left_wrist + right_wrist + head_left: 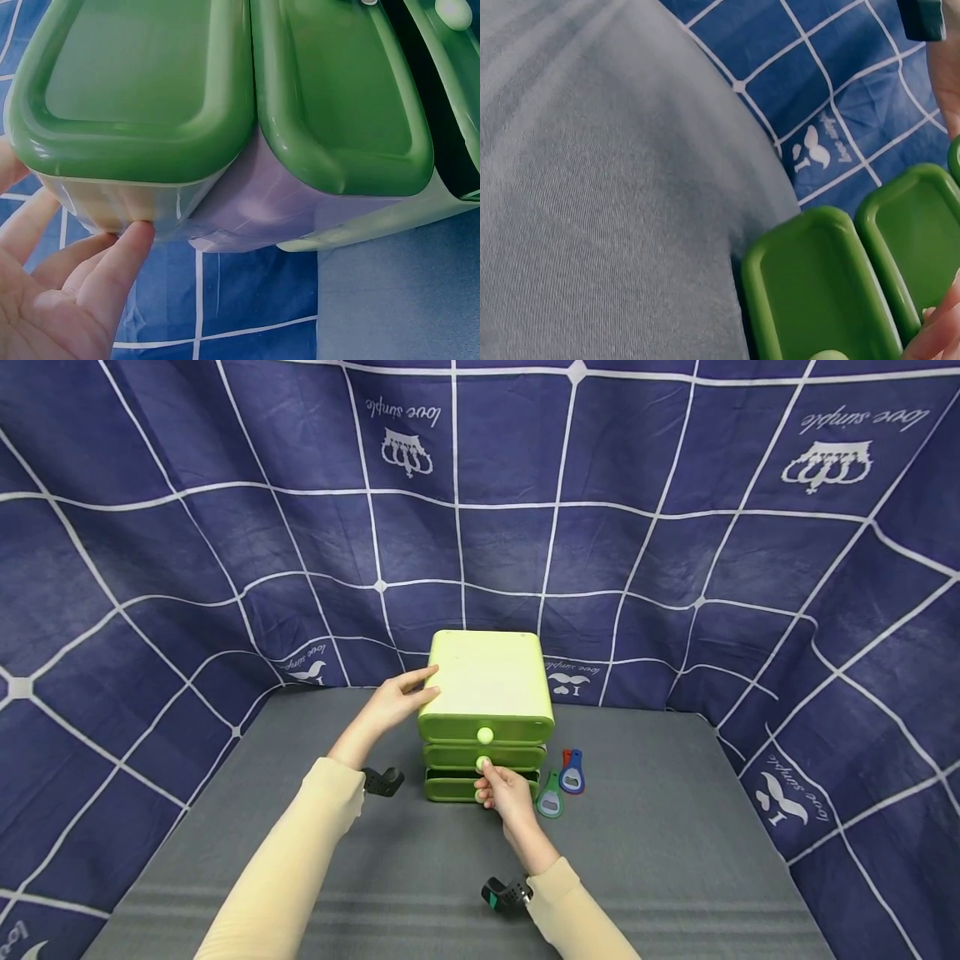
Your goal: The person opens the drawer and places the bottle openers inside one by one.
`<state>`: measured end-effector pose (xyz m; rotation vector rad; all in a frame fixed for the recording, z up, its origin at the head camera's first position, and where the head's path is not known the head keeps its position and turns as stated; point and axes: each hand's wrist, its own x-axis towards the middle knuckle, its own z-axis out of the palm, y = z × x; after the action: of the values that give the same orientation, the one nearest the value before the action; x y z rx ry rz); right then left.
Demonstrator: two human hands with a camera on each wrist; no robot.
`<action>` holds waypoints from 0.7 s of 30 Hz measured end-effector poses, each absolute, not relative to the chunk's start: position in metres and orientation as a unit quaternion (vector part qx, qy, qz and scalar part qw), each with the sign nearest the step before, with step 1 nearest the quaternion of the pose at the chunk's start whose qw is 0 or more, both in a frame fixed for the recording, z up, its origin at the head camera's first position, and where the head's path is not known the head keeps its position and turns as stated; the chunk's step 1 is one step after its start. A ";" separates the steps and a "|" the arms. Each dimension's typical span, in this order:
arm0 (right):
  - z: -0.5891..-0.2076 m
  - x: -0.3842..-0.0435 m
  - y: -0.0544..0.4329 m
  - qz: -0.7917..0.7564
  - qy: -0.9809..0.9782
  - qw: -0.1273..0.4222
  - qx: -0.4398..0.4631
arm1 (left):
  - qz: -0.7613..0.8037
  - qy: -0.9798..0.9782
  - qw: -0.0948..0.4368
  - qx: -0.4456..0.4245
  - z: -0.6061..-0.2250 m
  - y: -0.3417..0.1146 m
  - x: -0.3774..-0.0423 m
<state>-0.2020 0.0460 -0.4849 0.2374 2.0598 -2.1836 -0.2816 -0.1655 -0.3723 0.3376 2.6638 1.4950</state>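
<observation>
Pinching the middle knob point(481, 763) between thumb and curled fingers of the right hand point(510, 795); cannot tell how tightly. Curling the lower fingers close by the bottom knob point(479, 797); cannot confirm contact. Resting the left hand point(393, 702) on the upper left side of the drawer cabinet point(487, 672), with fingers fairly straight, loosely spread, gripping nothing. In the left wrist view, touching the side wall with fingertips, just behind the top drawer point(135, 75).

Upright near the back of the grey worktop point(637, 860), about centred, with a pale yellow-green top and green fronts. At the bottom drawer point(446, 790), partly out, with a dark gap behind the front. Above, at the top knob point(485, 736), untouched.

Just right of the cabinet, flat on the worktop: green bottle opener point(550, 802) nearest, then blue bottle opener point(572, 777), partly over a red piece point(566, 757). Behind and at both sides, hung in folds: navy cloth point(510, 552) with white grid lines and prints. On both arms: cream sleeves point(300, 852).
</observation>
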 end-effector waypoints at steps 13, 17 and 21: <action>-0.501 -0.179 0.065 -0.687 0.722 0.058 0.058 | 0.489 0.864 0.044 0.111 -0.369 -0.165 -0.277; -0.525 -0.176 0.068 -0.682 0.715 0.137 0.063 | 0.484 0.867 0.041 0.111 -0.373 -0.167 -0.281; -0.541 -0.183 0.067 -0.710 0.666 0.219 0.065 | 0.486 0.866 0.041 0.112 -0.374 -0.167 -0.281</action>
<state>-0.1829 0.0668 -0.5409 0.1786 1.8436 -1.9642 -0.2811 -0.1668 -0.3737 0.3418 2.6501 1.4885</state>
